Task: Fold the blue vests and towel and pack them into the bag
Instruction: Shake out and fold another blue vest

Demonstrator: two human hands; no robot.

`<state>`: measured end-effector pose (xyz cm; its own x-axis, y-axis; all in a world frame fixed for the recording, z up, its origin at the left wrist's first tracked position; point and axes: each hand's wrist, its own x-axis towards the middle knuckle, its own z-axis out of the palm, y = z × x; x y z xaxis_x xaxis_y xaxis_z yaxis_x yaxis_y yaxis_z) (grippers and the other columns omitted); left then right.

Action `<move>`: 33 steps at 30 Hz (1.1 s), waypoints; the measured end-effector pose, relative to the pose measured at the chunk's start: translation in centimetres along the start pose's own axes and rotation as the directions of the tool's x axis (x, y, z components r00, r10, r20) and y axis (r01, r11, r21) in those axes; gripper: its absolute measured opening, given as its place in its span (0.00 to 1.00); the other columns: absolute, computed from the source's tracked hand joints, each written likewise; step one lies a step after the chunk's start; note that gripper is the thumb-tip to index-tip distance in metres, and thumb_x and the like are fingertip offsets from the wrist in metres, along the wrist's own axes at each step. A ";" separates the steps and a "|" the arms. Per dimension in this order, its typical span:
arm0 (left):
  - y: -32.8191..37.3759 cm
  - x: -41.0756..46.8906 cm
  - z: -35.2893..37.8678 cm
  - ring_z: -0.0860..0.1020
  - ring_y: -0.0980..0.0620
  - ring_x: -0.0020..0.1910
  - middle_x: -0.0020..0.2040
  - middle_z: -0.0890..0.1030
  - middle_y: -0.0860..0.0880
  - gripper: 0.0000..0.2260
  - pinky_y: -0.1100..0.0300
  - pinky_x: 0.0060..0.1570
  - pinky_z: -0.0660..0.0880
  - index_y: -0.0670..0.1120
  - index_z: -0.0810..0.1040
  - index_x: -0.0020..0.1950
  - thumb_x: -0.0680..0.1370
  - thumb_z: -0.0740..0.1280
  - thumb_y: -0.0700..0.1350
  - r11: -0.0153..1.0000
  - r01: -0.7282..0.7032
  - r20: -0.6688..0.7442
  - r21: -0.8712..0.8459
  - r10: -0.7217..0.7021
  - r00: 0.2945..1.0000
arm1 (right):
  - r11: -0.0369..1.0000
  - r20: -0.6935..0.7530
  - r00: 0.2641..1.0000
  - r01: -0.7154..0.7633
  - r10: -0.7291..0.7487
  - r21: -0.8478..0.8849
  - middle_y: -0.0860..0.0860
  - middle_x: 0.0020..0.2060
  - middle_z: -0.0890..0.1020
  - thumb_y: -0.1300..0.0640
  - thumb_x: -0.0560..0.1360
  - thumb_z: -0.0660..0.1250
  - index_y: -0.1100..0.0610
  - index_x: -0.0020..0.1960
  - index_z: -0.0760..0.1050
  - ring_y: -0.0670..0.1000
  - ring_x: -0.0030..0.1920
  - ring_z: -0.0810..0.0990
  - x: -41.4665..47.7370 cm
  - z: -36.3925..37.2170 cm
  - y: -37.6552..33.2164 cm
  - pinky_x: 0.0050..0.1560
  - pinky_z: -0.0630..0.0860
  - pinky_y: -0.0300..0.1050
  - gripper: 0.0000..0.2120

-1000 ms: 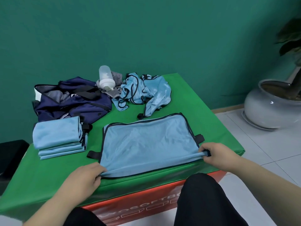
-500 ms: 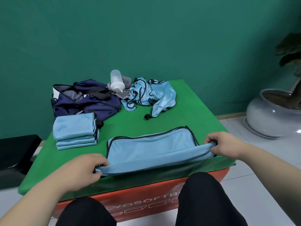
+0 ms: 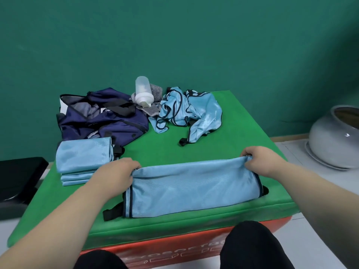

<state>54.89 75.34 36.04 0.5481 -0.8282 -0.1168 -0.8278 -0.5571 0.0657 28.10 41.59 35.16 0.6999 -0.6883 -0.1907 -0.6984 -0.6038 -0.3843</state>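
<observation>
A light blue vest (image 3: 192, 188) with dark trim lies folded in half near the front edge of the green table (image 3: 242, 136). My left hand (image 3: 118, 175) grips its upper left corner and my right hand (image 3: 260, 159) pinches its upper right corner. A stack of folded blue vests (image 3: 83, 158) sits at the left. A crumpled blue vest (image 3: 196, 111) lies at the back. The open navy bag (image 3: 101, 117) is at the back left. A grey towel (image 3: 153, 94) lies partly hidden between the bag and the crumpled vest.
A clear bottle with a white cap (image 3: 143, 91) lies on the grey towel. A grey ceramic pot (image 3: 336, 136) stands on the floor at right. A black object (image 3: 17, 177) sits left of the table. My dark-clad knees (image 3: 250, 247) are under the front edge.
Both hands lifted the vest's near edge and carried it away from me, folding the vest in half. The hands now hold the corners farther back on the table.
</observation>
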 end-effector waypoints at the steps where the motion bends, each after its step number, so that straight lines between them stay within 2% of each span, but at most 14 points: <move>1: -0.1 0.9 0.5 0.76 0.52 0.50 0.50 0.74 0.56 0.14 0.55 0.48 0.74 0.56 0.76 0.56 0.76 0.60 0.40 1.000 0.012 -0.009 0.021 -0.012 1.000 | 1.000 0.004 1.000 -0.003 0.003 -0.027 0.50 0.38 0.82 0.61 0.70 0.63 0.50 0.49 0.79 0.51 0.35 0.79 0.9 0.4 0.0 0.33 0.72 0.43 0.11; 4: -0.4 2.8 2.2 0.77 0.50 0.54 0.53 0.76 0.55 0.15 0.53 0.53 0.73 0.55 0.75 0.61 0.77 0.61 0.42 0.988 0.037 -0.064 0.151 -0.028 0.998 | 0.992 0.027 1.000 0.005 -0.001 -0.123 0.50 0.48 0.82 0.58 0.73 0.63 0.51 0.59 0.78 0.52 0.45 0.80 3.5 1.7 -0.1 0.45 0.79 0.47 0.15; 6: 0.0 2.8 3.4 0.76 0.47 0.60 0.58 0.78 0.51 0.17 0.49 0.58 0.71 0.52 0.77 0.62 0.73 0.68 0.43 0.973 0.039 -0.180 0.227 0.003 0.984 | 0.964 0.006 0.999 0.040 -0.040 -0.261 0.51 0.59 0.78 0.54 0.75 0.65 0.50 0.68 0.73 0.55 0.57 0.78 4.1 2.6 -0.3 0.58 0.75 0.50 0.21; 8: 0.9 2.2 5.0 0.75 0.42 0.65 0.62 0.79 0.44 0.21 0.42 0.64 0.71 0.49 0.80 0.60 0.67 0.74 0.42 0.982 0.000 -0.261 0.187 0.049 0.964 | 0.938 -0.063 0.987 0.123 -0.151 -0.323 0.52 0.64 0.75 0.51 0.76 0.66 0.51 0.72 0.70 0.57 0.64 0.74 3.7 4.0 -0.4 0.66 0.69 0.53 0.25; 10: 2.7 1.2 6.9 0.73 0.41 0.68 0.66 0.78 0.44 0.20 0.42 0.69 0.67 0.49 0.80 0.61 0.69 0.73 0.45 0.982 -0.128 -0.232 0.142 0.159 0.960 | 0.910 -0.101 0.940 0.282 -0.325 -0.304 0.53 0.65 0.75 0.50 0.77 0.65 0.54 0.70 0.73 0.58 0.66 0.73 2.2 6.2 -0.7 0.69 0.67 0.55 0.23; 12: 4.4 0.7 8.8 0.73 0.44 0.70 0.68 0.77 0.46 0.17 0.46 0.71 0.67 0.50 0.80 0.62 0.74 0.65 0.51 0.955 -0.255 -0.171 0.150 0.279 0.945 | 0.849 -0.042 0.890 0.417 -0.453 -0.325 0.52 0.66 0.75 0.47 0.77 0.60 0.54 0.70 0.73 0.58 0.69 0.71 0.7 8.6 -1.2 0.72 0.65 0.59 0.24; 15: 5.0 1.5 10.8 0.73 0.45 0.70 0.69 0.76 0.46 0.24 0.49 0.72 0.64 0.49 0.80 0.64 0.76 0.55 0.57 0.944 -0.271 -0.008 0.185 0.278 0.961 | 0.811 0.093 0.906 0.413 -0.413 -0.415 0.51 0.76 0.65 0.41 0.79 0.52 0.53 0.76 0.64 0.58 0.79 0.57 -0.1 10.6 -1.5 0.78 0.49 0.57 0.29; 17: 4.8 2.2 11.4 0.65 0.46 0.75 0.75 0.70 0.45 0.28 0.51 0.72 0.55 0.47 0.74 0.72 0.78 0.52 0.59 0.961 -0.217 0.010 0.171 0.218 0.976 | 0.814 0.112 0.923 0.378 -0.368 -0.442 0.50 0.80 0.54 0.38 0.81 0.49 0.52 0.80 0.55 0.55 0.81 0.46 -0.1 11.0 -1.3 0.77 0.40 0.52 0.32; 19: 3.9 2.3 12.1 0.48 0.47 0.80 0.81 0.52 0.47 0.33 0.52 0.73 0.41 0.48 0.57 0.80 0.79 0.44 0.62 0.973 -0.188 0.009 0.137 0.188 0.982 | 0.810 0.109 0.926 0.370 -0.362 -0.455 0.50 0.81 0.46 0.35 0.82 0.45 0.51 0.82 0.48 0.54 0.80 0.40 0.1 10.8 -0.6 0.77 0.36 0.51 0.34; 21: 2.9 1.9 12.7 0.41 0.49 0.79 0.80 0.42 0.51 0.35 0.53 0.73 0.35 0.49 0.48 0.81 0.78 0.38 0.66 0.983 -0.149 -0.029 0.103 0.153 0.988 | 0.803 0.120 0.932 0.355 -0.341 -0.479 0.51 0.81 0.43 0.33 0.81 0.42 0.50 0.82 0.43 0.54 0.80 0.38 0.3 10.4 0.4 0.77 0.35 0.51 0.35; 25: 1.0 0.6 12.8 0.33 0.51 0.78 0.78 0.34 0.51 0.34 0.56 0.70 0.27 0.49 0.37 0.79 0.78 0.33 0.67 0.992 -0.072 -0.031 0.101 0.076 0.997 | 0.810 0.124 0.953 0.302 -0.278 -0.503 0.52 0.81 0.40 0.32 0.80 0.40 0.51 0.82 0.38 0.52 0.80 0.36 0.6 9.6 2.0 0.78 0.35 0.49 0.37; 27: 0.1 0.1 12.9 0.37 0.52 0.78 0.80 0.38 0.51 0.36 0.54 0.73 0.31 0.48 0.41 0.80 0.78 0.31 0.67 0.995 -0.026 -0.089 0.097 0.035 0.995 | 0.812 0.132 0.956 0.291 -0.261 -0.505 0.52 0.80 0.39 0.32 0.80 0.39 0.51 0.81 0.37 0.52 0.79 0.35 0.7 9.5 2.1 0.78 0.35 0.49 0.37; 29: -0.7 -0.3 12.9 0.41 0.53 0.79 0.80 0.43 0.51 0.38 0.51 0.74 0.37 0.47 0.47 0.81 0.77 0.30 0.67 0.994 0.000 -0.084 0.111 0.010 0.996 | 0.808 0.147 0.957 0.291 -0.251 -0.512 0.52 0.80 0.37 0.31 0.79 0.36 0.51 0.81 0.35 0.52 0.79 0.33 0.7 9.5 2.1 0.78 0.36 0.50 0.38; 33: -1.9 -1.4 12.9 0.47 0.51 0.80 0.80 0.56 0.47 0.33 0.46 0.74 0.46 0.45 0.63 0.78 0.82 0.41 0.64 0.984 0.018 -0.023 0.175 -0.014 1.000 | 0.801 0.179 0.955 0.294 -0.234 -0.522 0.52 0.79 0.35 0.29 0.75 0.30 0.51 0.79 0.31 0.52 0.78 0.31 0.8 9.3 2.3 0.79 0.36 0.51 0.40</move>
<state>54.19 78.34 23.30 0.5623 -0.8214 -0.0952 -0.8261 -0.5526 -0.1106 28.47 43.44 25.72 0.8593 -0.4441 -0.2539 -0.4312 -0.8958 0.1074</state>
